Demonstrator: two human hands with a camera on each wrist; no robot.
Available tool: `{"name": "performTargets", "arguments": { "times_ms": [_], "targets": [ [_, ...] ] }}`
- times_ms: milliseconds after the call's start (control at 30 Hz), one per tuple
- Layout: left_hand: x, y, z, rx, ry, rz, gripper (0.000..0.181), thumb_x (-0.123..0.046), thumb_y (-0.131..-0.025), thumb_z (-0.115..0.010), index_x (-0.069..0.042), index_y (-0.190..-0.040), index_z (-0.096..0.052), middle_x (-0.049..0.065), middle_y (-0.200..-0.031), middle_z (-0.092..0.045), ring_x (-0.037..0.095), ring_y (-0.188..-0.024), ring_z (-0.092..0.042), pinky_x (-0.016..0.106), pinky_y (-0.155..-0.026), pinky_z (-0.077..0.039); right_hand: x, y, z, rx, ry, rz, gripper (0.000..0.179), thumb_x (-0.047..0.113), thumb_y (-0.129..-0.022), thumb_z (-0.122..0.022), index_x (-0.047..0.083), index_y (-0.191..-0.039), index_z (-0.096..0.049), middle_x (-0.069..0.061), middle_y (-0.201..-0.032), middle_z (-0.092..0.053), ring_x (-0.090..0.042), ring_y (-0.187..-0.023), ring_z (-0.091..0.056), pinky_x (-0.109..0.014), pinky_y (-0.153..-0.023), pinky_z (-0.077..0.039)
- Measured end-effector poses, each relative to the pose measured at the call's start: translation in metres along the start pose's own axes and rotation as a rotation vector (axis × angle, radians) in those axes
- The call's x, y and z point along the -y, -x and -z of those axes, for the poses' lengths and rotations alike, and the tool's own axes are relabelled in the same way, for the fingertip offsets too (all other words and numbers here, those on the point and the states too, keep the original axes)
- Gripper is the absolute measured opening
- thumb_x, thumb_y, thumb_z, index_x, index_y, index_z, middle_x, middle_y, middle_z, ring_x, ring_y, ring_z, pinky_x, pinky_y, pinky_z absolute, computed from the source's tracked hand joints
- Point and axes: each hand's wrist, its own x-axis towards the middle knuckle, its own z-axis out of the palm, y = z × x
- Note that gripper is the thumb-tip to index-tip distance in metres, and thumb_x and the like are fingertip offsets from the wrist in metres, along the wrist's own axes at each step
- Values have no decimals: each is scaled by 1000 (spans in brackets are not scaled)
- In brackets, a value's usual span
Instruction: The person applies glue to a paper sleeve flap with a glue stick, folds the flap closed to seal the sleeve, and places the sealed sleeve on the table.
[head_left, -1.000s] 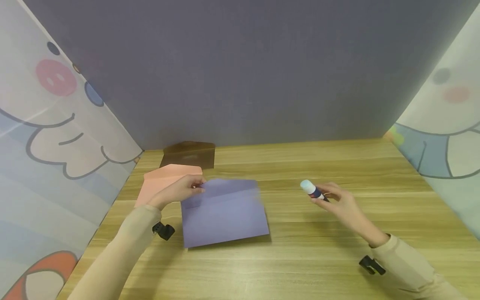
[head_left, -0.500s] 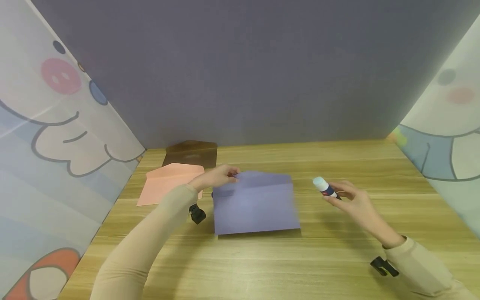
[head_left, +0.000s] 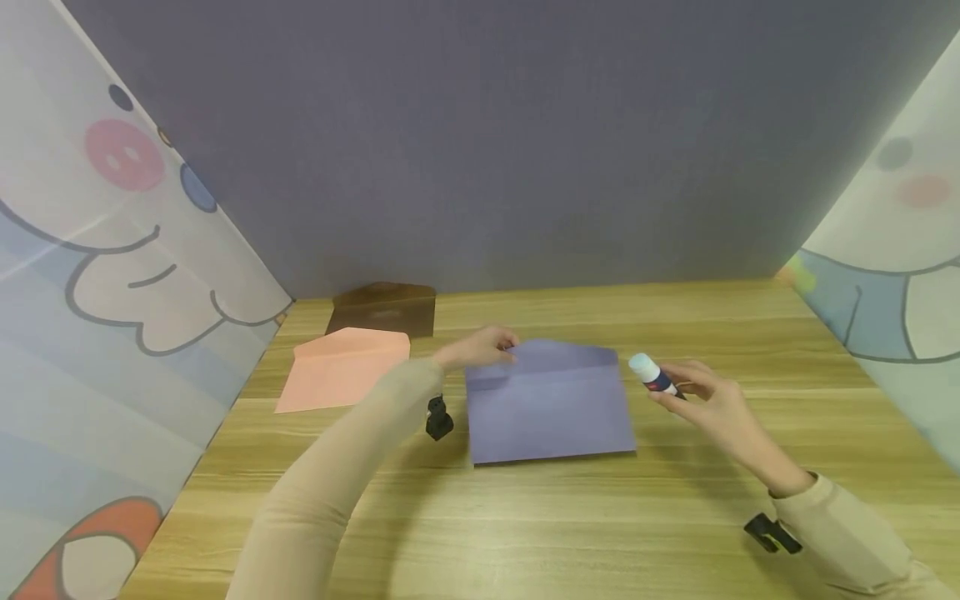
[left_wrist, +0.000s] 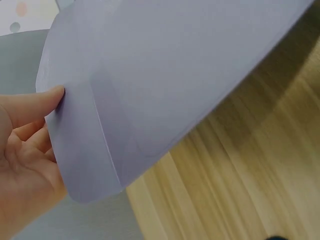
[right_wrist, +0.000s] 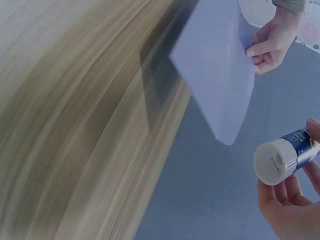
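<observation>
My left hand (head_left: 480, 346) pinches the flap edge of a purple envelope (head_left: 551, 408), thumb on the near face and fingers behind. In the left wrist view the envelope (left_wrist: 165, 65) shows a crease along its flap, and it hangs over the wooden table with a shadow under it. To the right, my right hand (head_left: 712, 400) grips a glue stick (head_left: 651, 374) with a white cap and a dark blue label. The glue stick (right_wrist: 285, 156) is tilted in the air, its cap end pointing away from the fingers, apart from the envelope.
A pink envelope (head_left: 337, 371) with its flap up lies on the wooden table (head_left: 555, 533) at the left. Behind it lies a brown envelope (head_left: 386, 312) by the grey back wall (head_left: 510, 150). Printed cartoon panels stand on both sides.
My left hand has carried the purple envelope to the right, toward the glue stick. The right hand has shifted slightly right, still holding the glue stick.
</observation>
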Motion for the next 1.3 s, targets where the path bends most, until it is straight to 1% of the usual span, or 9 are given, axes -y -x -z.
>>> {"name": "performTargets", "arguments": {
  "times_ms": [567,667,700,800,900,933,1000,1167,1300],
  "targets": [
    [16,-21,-18,-84,24,101,18,-3,-82,-60,1,-99,-62,11,-107,-60,23,-104,-52,31,-93,-40,1,1,-4,31,-27,42,33,-5,-75,-65,-6,-108,-58,11,-95,-56,4,-88,-52,-8,-75,-43],
    [31,-30,-23,-103,27,65,16,-7,-80,-63,-3,-96,-64,8,-104,-62,20,-101,-54,29,-91,-42,2,0,-4,37,-23,36,34,-4,-76,-65,-5,-109,-59,11,-96,-56,5,-88,-52,-8,-75,-43],
    [53,-44,-29,-112,17,37,17,-10,-79,-65,-5,-95,-65,6,-102,-62,18,-100,-55,29,-90,-43,3,0,-5,38,-21,36,34,-4,-76,-65,-5,-109,-59,11,-96,-56,5,-88,-52,-8,-74,-43],
    [54,-43,-32,-136,9,53,20,-10,-79,-65,-4,-98,-65,7,-105,-62,20,-101,-54,29,-89,-43,4,0,-5,39,-19,33,34,-4,-76,-65,-4,-109,-59,12,-97,-55,5,-88,-52,-8,-74,-43],
    [42,-38,-33,-163,-4,111,22,-4,-79,-64,0,-101,-63,11,-107,-60,23,-101,-53,31,-89,-44,5,0,-5,41,-21,35,34,-4,-76,-65,-5,-109,-59,12,-97,-55,5,-89,-51,-8,-74,-43],
    [20,-24,-28,-166,3,139,22,-1,-79,-62,2,-101,-62,13,-106,-60,25,-101,-54,31,-88,-44,5,0,-5,42,-23,34,34,-4,-76,-65,-4,-109,-59,12,-98,-55,5,-89,-51,-9,-74,-43],
    [21,-26,-28,-173,14,145,22,-1,-80,-62,2,-101,-62,13,-104,-61,24,-98,-55,30,-86,-46,5,0,-5,42,-24,38,34,-4,-76,-65,-5,-109,-58,11,-98,-55,5,-89,-51,-9,-74,-44],
    [41,-36,-26,-210,-30,51,19,-5,-81,-61,-2,-100,-64,7,-95,-63,18,-88,-58,26,-77,-48,5,-1,-5,39,-22,48,34,-5,-76,-65,-5,-109,-58,12,-97,-55,5,-89,-51,-8,-75,-43],
    [38,-32,-23,-248,-99,1,20,-5,-81,-58,-1,-101,-63,7,-95,-62,18,-87,-57,28,-75,-48,5,-2,-6,40,-17,51,34,-5,-76,-65,-5,-109,-58,12,-97,-55,6,-89,-51,-8,-75,-43]
  ]
}}
